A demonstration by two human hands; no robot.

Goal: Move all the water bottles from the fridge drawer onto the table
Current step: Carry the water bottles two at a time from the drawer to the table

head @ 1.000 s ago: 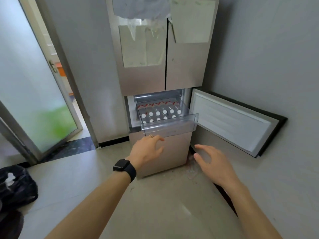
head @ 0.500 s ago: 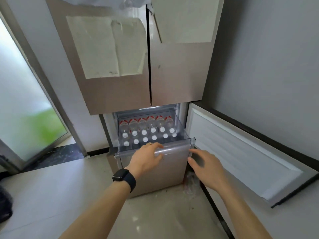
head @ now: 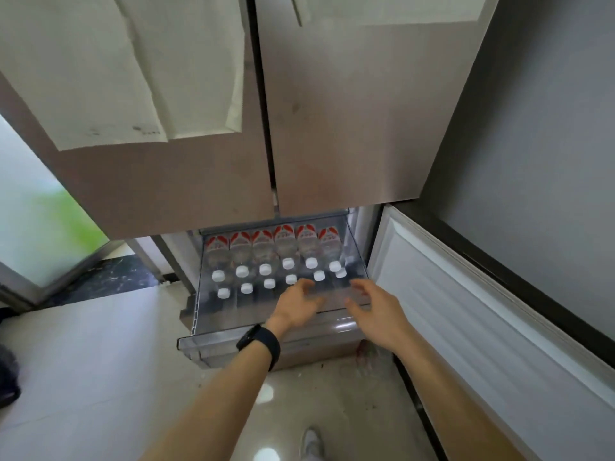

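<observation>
A clear plastic fridge drawer point(head: 213, 347) is pulled out below the two upper fridge doors. Several water bottles point(head: 285, 247) with white caps and red labels stand in it in rows. My left hand point(head: 298, 307), with a black watch on its wrist, reaches over the drawer's front edge, fingers spread, holding nothing. My right hand point(head: 372, 307) hovers beside it over the drawer's right front part, fingers relaxed and also holding nothing. Both hands cover some of the front bottles. No table is in view.
The lower fridge door point(head: 482, 314) stands swung open to the right, along the grey wall point(head: 539, 144). Beige tiled floor point(head: 83, 377) lies to the left, a glass door point(head: 33, 227) beyond it. A dark bag point(head: 8, 377) sits at the left edge. My shoe point(head: 311, 442) shows below.
I have stepped closer to the fridge. The drawer has slid further out. Both hands have left its front rim and moved in above the bottles.
</observation>
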